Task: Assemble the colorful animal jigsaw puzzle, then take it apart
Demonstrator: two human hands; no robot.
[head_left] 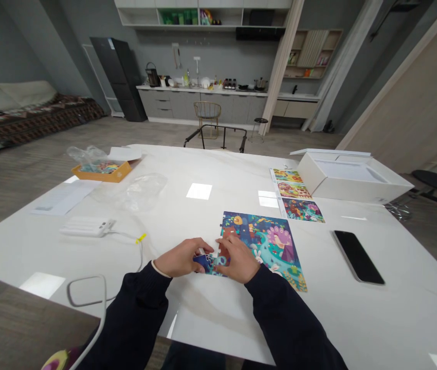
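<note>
A colourful jigsaw puzzle [268, 241] lies flat on the white table [211, 169] in front of me. My left hand [182, 257] is curled, its fingers pinching a dark blue puzzle piece [204, 262] at the puzzle's lower left corner. My right hand [239, 259] rests on that same corner, fingers bent and pressing down on the pieces beside the blue one. Both hands almost touch each other. Dark sleeves cover both forearms.
A black phone [358, 256] lies right of the puzzle. Three picture cards [297, 195] and an open white box [351, 177] sit behind. At the left are a white power strip [87, 226] with cable, a clear plastic bag [145, 190], paper sheets and an orange tray [101, 172] of pieces.
</note>
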